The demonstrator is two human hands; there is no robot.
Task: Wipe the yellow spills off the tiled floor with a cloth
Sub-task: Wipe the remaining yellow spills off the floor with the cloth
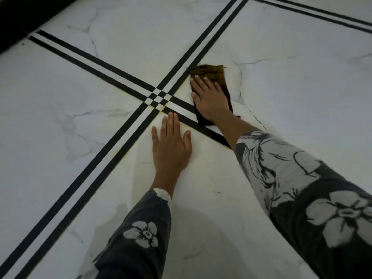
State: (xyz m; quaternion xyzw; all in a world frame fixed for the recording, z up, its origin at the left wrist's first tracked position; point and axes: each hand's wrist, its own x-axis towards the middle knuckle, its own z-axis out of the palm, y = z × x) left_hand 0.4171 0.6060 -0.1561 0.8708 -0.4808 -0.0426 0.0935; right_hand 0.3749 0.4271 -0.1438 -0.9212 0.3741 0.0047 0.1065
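Note:
A dark brown cloth (218,74) lies flat on the white marble-look tiled floor (281,87), just right of where two pairs of black stripes cross (159,98). My right hand (209,97) presses flat on the cloth with straight fingers, hiding its middle. Nearer to me, my left hand (171,146) rests flat on the bare floor with its fingers spread, touching a black stripe. Faint yellow staining (157,107) shows along the joints at the crossing and pale yellow film (235,77) beside the cloth.
A dark object or wall edge (18,19) fills the top left corner. Another pair of black stripes (314,13) runs across the top right. Both forearms wear dark sleeves with white flowers.

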